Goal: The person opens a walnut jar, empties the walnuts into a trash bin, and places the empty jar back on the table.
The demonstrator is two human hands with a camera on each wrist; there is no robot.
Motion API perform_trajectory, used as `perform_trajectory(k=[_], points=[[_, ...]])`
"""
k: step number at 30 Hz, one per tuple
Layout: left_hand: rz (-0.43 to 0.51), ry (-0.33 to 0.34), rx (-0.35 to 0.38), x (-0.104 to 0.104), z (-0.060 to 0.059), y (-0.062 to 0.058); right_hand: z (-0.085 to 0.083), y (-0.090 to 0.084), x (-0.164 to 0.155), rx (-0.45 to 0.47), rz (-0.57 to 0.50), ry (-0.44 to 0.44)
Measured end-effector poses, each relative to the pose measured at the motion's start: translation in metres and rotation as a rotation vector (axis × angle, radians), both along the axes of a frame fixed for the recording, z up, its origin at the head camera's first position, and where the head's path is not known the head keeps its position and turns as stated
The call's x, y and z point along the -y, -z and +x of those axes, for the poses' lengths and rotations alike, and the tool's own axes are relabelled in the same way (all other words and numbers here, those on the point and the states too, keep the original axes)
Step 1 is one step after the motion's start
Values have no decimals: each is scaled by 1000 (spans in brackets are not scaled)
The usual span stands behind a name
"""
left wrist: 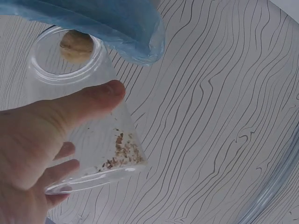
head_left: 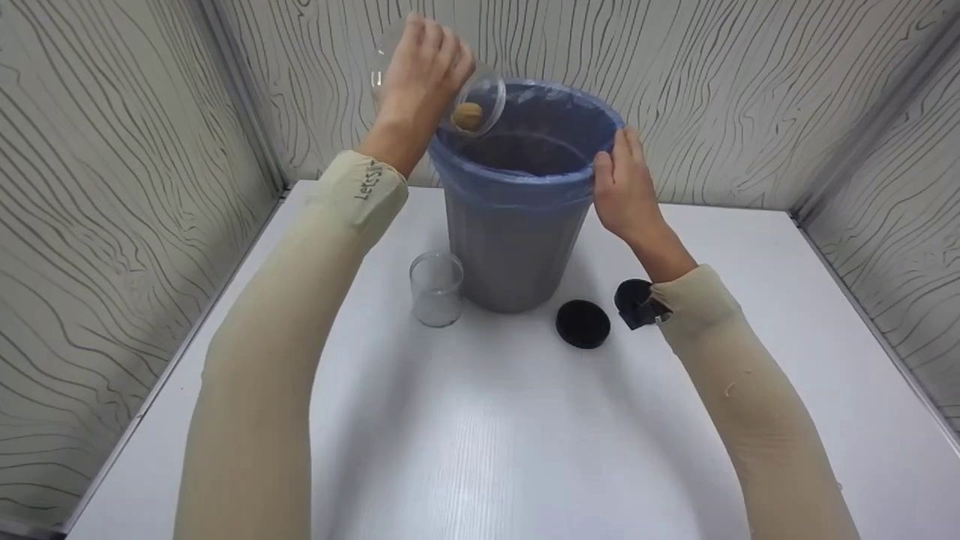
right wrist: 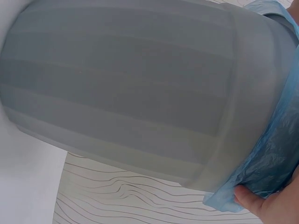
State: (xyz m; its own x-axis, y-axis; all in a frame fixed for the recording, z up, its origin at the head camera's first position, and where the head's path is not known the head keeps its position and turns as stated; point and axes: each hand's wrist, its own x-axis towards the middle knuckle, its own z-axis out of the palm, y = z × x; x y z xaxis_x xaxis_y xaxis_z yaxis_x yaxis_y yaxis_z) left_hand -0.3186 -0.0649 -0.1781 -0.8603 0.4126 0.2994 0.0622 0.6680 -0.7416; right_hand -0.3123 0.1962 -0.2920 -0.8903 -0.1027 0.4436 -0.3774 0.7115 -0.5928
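Observation:
My left hand [head_left: 424, 71] grips a clear jar [left wrist: 117, 109], tipped with its mouth at the blue-lined rim of a grey bin [head_left: 517, 247]. A walnut [head_left: 467, 115] lies inside near the jar's mouth. Brown crumbs [left wrist: 124, 151] cling near the jar's base in the left wrist view. On the bin's other side, my right hand [head_left: 628, 187] holds the rim, its fingers over the blue bag [head_left: 517, 191] and the thumb [right wrist: 247, 198] against the outside. The bin's bottom is hidden.
A second clear jar [head_left: 436, 292] stands on the white table [head_left: 465, 427], left of the bin. In front of the bin lies a round black lid [head_left: 583, 324]. A black object [head_left: 634, 304] sits by the right cuff. Patterned walls [head_left: 750, 97] enclose the back and sides.

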Motion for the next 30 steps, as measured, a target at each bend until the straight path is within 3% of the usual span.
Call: perform_trajectory(k=[4,13,20,26,30], points=[[-25,-27,47,3,-3,0,0,2,4,5,-4,-3],[-76,-23,53,7,-1,0,1,2,11,0,-7,-3],[-74,62,54,1,7,-2,2,-1,9,-11,-3,1],[-123,135,58,-17,16,-3,6,-2,-1,7,-9,12],[-99,203,42,-31,18,-3,8,-3,-8,15,-7,16]])
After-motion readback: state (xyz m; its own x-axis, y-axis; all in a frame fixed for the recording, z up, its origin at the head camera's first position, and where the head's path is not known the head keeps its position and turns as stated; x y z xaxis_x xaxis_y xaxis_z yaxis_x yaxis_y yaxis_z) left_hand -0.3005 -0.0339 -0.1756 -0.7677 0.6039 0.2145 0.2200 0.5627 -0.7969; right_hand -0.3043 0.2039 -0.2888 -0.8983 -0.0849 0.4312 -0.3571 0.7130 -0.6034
